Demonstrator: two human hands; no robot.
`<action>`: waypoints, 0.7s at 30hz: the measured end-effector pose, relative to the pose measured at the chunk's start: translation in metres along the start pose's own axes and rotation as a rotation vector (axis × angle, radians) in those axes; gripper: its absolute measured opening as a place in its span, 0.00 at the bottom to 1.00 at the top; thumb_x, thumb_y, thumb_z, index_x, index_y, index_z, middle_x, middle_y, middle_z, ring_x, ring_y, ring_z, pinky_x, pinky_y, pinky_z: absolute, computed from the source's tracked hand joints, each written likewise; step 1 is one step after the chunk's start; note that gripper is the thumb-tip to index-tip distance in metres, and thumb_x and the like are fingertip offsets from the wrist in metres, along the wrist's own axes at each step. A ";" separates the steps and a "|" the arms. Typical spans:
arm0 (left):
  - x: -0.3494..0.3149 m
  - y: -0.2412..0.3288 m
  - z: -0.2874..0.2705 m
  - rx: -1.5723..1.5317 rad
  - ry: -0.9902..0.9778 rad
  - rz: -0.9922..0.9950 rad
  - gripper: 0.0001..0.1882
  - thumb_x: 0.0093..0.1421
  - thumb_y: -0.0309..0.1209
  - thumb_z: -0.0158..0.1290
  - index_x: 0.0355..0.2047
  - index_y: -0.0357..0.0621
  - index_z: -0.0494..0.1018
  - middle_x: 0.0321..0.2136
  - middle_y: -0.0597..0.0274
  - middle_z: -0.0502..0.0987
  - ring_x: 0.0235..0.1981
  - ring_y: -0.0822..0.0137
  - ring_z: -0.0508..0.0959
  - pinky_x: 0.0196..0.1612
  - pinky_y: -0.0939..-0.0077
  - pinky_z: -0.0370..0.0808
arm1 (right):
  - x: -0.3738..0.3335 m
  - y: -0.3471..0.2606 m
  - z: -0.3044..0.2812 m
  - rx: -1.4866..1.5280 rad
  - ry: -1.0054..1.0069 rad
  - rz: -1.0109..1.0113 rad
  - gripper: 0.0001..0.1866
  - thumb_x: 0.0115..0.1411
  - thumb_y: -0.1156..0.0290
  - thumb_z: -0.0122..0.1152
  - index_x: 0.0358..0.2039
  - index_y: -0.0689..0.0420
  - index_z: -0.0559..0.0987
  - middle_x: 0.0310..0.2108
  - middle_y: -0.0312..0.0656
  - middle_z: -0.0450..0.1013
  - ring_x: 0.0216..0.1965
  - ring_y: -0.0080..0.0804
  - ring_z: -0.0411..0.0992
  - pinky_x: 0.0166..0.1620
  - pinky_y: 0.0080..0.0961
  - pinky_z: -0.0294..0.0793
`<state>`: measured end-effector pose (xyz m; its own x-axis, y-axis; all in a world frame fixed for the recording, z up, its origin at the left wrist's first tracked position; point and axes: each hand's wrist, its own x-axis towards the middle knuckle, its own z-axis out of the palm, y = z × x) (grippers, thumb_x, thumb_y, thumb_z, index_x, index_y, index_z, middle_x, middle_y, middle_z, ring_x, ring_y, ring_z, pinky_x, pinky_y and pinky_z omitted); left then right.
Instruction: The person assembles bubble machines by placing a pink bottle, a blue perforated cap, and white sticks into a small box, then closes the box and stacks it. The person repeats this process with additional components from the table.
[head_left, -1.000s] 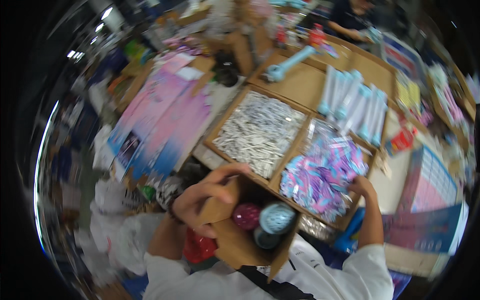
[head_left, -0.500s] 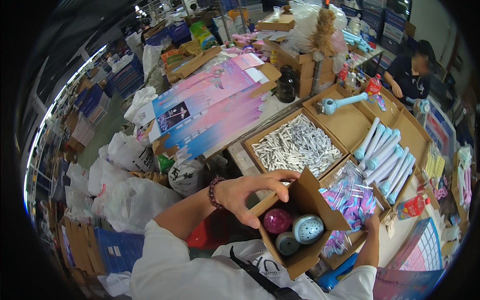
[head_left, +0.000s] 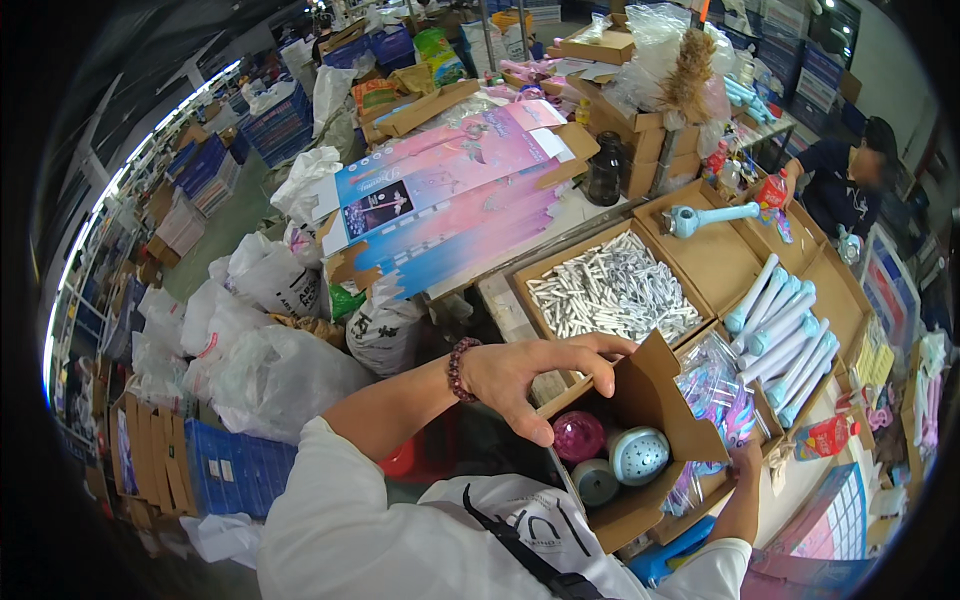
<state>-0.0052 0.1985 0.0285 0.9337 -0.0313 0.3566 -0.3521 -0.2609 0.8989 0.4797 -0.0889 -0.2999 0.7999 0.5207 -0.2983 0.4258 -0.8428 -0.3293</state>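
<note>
My left hand [head_left: 535, 378], with a beaded bracelet on its wrist, arches over the left side of an open cardboard box [head_left: 655, 400]. Its thumb and fingers are spread apart, with the box's left edge below them. Inside the box lie a shiny magenta ball [head_left: 577, 436], a pale blue domed piece with small holes [head_left: 639, 455] and a grey-green round piece [head_left: 595, 482]. My right hand [head_left: 746, 462] is curled at the right, beside clear packets with purple and blue contents [head_left: 725, 400]. What its fingers grip is hidden.
A carton of small white and silver tubes [head_left: 615, 290] stands beyond the box. Right of it lie white wands with light blue ends [head_left: 785, 330] and a red bottle [head_left: 826, 437]. Plastic bags [head_left: 285, 380] pile up at left. A person [head_left: 845, 185] sits at far right.
The whole view has shifted slightly, so the scene lies further right. My left hand's fingers have moved a little rightward over the box. The pieces inside keep their places.
</note>
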 end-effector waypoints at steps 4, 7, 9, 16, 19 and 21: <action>0.000 0.002 0.000 -0.002 -0.001 -0.005 0.35 0.45 0.44 0.67 0.51 0.45 0.68 0.62 0.44 0.57 0.68 0.51 0.50 0.67 0.56 0.49 | -0.017 0.002 0.015 0.415 0.164 0.103 0.14 0.44 0.77 0.63 0.33 0.66 0.75 0.27 0.48 0.75 0.27 0.40 0.77 0.24 0.35 0.76; 0.003 0.003 0.000 0.007 -0.010 0.018 0.34 0.45 0.43 0.66 0.50 0.45 0.69 0.60 0.46 0.59 0.68 0.51 0.50 0.67 0.56 0.49 | -0.038 -0.003 0.017 0.873 0.220 -0.006 0.14 0.48 0.82 0.58 0.37 0.62 0.70 0.27 0.39 0.70 0.23 0.29 0.71 0.24 0.27 0.73; 0.006 0.003 0.001 0.005 -0.015 0.037 0.33 0.46 0.43 0.66 0.50 0.45 0.69 0.58 0.48 0.61 0.68 0.51 0.50 0.66 0.56 0.50 | -0.055 -0.006 0.017 0.877 0.418 -0.153 0.15 0.51 0.85 0.55 0.40 0.61 0.68 0.28 0.38 0.69 0.21 0.25 0.68 0.19 0.23 0.71; 0.004 0.001 0.005 0.028 -0.024 0.088 0.34 0.45 0.42 0.68 0.50 0.45 0.69 0.63 0.41 0.54 0.66 0.51 0.54 0.65 0.56 0.52 | -0.131 -0.013 0.007 1.321 0.408 0.047 0.13 0.59 0.78 0.57 0.44 0.56 0.69 0.34 0.37 0.71 0.30 0.27 0.72 0.28 0.28 0.78; -0.001 0.000 0.006 0.005 -0.011 0.105 0.33 0.45 0.42 0.67 0.50 0.46 0.69 0.56 0.48 0.62 0.67 0.52 0.51 0.65 0.56 0.52 | -0.164 -0.036 0.001 1.526 0.303 0.039 0.13 0.62 0.72 0.57 0.47 0.54 0.70 0.38 0.38 0.74 0.33 0.31 0.75 0.32 0.30 0.81; -0.003 0.000 0.008 -0.013 0.012 0.134 0.33 0.46 0.43 0.67 0.50 0.46 0.69 0.53 0.50 0.64 0.67 0.51 0.50 0.64 0.55 0.53 | -0.184 -0.055 -0.006 1.646 0.310 0.049 0.13 0.63 0.71 0.56 0.47 0.54 0.70 0.38 0.37 0.74 0.34 0.31 0.75 0.33 0.27 0.80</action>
<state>-0.0072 0.1914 0.0252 0.8773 -0.0531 0.4770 -0.4747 -0.2427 0.8460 0.3116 -0.1390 -0.2210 0.9313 0.2856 -0.2262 -0.3067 0.2795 -0.9099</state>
